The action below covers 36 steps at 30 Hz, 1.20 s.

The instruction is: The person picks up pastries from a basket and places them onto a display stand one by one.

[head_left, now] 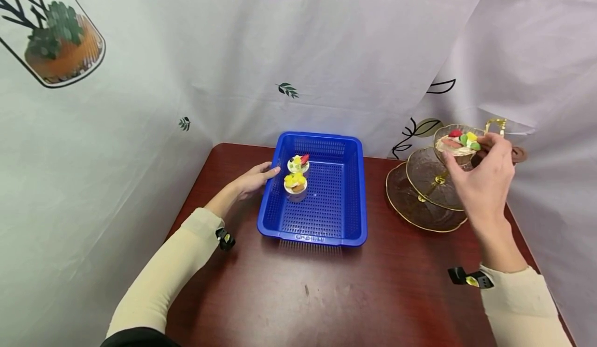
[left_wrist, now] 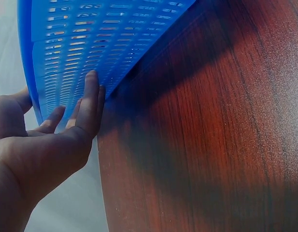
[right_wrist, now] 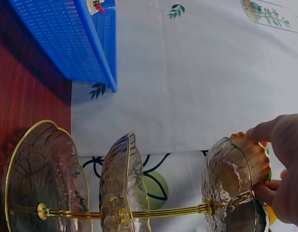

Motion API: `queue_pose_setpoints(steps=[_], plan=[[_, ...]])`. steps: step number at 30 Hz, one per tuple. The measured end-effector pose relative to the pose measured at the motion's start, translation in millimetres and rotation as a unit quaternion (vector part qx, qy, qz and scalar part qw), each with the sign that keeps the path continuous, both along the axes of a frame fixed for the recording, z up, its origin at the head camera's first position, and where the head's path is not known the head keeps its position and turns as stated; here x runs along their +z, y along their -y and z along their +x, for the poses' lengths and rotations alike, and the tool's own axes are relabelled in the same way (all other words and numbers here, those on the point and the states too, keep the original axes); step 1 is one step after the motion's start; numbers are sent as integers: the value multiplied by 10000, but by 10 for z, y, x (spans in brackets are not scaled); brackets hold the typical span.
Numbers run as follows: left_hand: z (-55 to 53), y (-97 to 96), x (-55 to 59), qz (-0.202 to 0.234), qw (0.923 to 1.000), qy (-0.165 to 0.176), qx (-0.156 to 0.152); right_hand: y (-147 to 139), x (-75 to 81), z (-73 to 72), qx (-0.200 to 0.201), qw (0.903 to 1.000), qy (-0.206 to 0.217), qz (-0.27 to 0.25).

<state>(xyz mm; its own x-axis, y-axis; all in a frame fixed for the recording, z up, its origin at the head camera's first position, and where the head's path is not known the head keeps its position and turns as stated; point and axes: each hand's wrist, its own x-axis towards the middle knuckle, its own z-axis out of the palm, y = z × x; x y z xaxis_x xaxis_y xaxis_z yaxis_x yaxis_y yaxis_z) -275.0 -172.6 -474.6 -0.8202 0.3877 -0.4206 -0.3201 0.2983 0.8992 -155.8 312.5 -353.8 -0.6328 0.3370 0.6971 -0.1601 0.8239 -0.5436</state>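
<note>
In the head view my right hand (head_left: 489, 176) pinches a fruit tart (head_left: 454, 147) at the top plate of a three-tier glass stand (head_left: 426, 215). The right wrist view shows the tart's ridged crust (right_wrist: 252, 154) at the top plate's rim, between my thumb and fingers. My left hand (head_left: 254, 180) holds the left side of a blue plastic basket (head_left: 326, 241), thumb over the rim and fingers along the outer wall (left_wrist: 71, 63). Inside the basket, along its left side, stand two cupcakes: one with a red-tipped topping (head_left: 298, 164), one yellow-topped (head_left: 296, 184).
Beyond my right fingers a brown piece (head_left: 519, 154) shows at the top plate, partly hidden. The stand's gold handle (head_left: 496, 124) rises behind my hand. A patterned white cloth (head_left: 326, 67) hangs behind the dark red wooden table (head_left: 317, 295).
</note>
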Motion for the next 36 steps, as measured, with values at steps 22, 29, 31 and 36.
queue_pose_setpoints(steps=[22, 29, 31, 36], plan=[[2, -19, 10, 377, 9992, 156, 29, 5, 117, 55, 101, 9973, -595, 426], [-5, -18, -6, 484, 9987, 164, 17, 171, 278, 67, 346, 9981, -506, 105], [-7, -15, -11, 478, 9987, 149, 28, 196, 290, 38, 450, 9977, -503, 69], [-13, -9, -15, 454, 9989, 142, 24, 289, 300, 0, 1117, 9916, -575, 298]])
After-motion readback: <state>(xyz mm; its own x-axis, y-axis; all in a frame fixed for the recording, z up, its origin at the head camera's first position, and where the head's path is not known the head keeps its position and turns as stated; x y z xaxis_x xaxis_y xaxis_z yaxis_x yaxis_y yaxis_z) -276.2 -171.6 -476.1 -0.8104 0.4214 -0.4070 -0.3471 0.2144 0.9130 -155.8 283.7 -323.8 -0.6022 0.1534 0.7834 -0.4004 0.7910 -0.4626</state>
